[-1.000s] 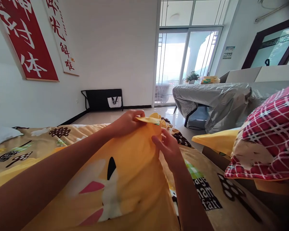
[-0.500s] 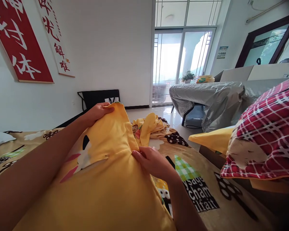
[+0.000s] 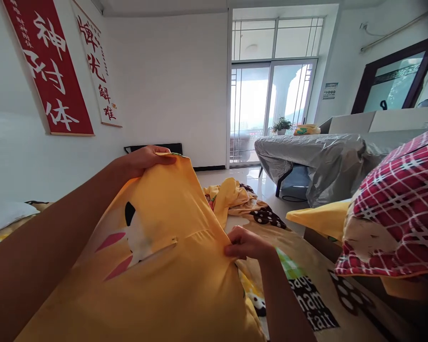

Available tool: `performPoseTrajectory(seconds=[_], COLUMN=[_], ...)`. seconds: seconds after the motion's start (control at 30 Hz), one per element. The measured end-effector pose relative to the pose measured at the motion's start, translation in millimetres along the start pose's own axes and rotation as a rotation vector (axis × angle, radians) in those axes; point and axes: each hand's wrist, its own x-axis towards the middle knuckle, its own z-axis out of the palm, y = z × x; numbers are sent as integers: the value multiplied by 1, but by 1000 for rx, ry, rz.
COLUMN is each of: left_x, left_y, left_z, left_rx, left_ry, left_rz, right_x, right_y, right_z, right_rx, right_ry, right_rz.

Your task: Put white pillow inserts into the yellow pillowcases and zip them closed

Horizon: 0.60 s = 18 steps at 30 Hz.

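Observation:
A yellow pillowcase (image 3: pixel 171 213) with a white, black and pink printed figure stretches in front of me. Its near part looks full and rounded, while the far end is flat and held up. My left hand (image 3: pixel 150 159) is closed on the far left corner, thumb on top of the cloth. On the right side edge, my right hand (image 3: pixel 248 243) pinches the fabric, and creases run from its fingers across the case. What lies inside the case is hidden.
Beneath is a tan patterned blanket (image 3: pixel 267 285); crumpled yellow cloth (image 3: pixel 231 194) lies beyond. At right, a red plaid cushion (image 3: pixel 406 204) rests by another yellow piece (image 3: pixel 321 218). A plastic-covered table (image 3: pixel 306 156) stands behind, near glass doors (image 3: pixel 251 109).
My right hand has shifted right with the pillowcase's side edge, spreading the cloth wider and flatter. My left hand still grips the far corner. The view has tipped upward.

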Motion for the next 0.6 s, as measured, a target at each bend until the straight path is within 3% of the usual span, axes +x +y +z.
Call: performPoseTrajectory(seconds=[0.1,0.17,0.23,0.37,0.5,0.6], left_x=[-5,-7,-7,-8,-11,-13], left_y=[8,9,9,11,26,39], left_z=[14,25,39,73,98,105], left_rx=[92,196,294,339,288,311], left_ry=[-91,-168,-259,-328,-300,-318], left_rz=[20,20,13,-3,-13,-11], right_x=[-2,-6,-10,-11,7,16], right_y=[0,-5,-14,-35,-55,-64], right_z=[0,-2,-5,2,36,59], right_rx=[-76,-137,-100,114,292,359], right_ry=[-52,-11,122,548,698,926], right_rz=[71,35,-31,-118,-141,-97])
